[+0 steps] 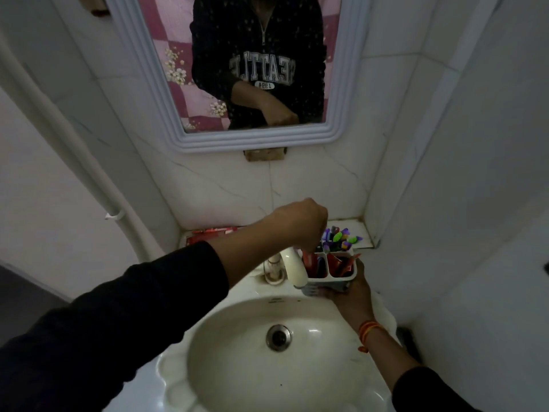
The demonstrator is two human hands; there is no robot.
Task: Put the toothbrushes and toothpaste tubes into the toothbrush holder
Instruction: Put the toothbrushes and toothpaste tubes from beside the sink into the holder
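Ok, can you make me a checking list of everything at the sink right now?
Surface: white sink, dry basin, drain open.
Job's things: white holder at the basin's back edge beside the tap; toothbrushes in the rear part; red toothpaste tubes in the front two parts.
Clutter: red packet on the ledge behind the sink.
Grips: left hand pushes a tube into the front left part; right hand steadies the holder.
Cables: nothing seen.
Surroundings: mirror, tiled walls, white pipe.
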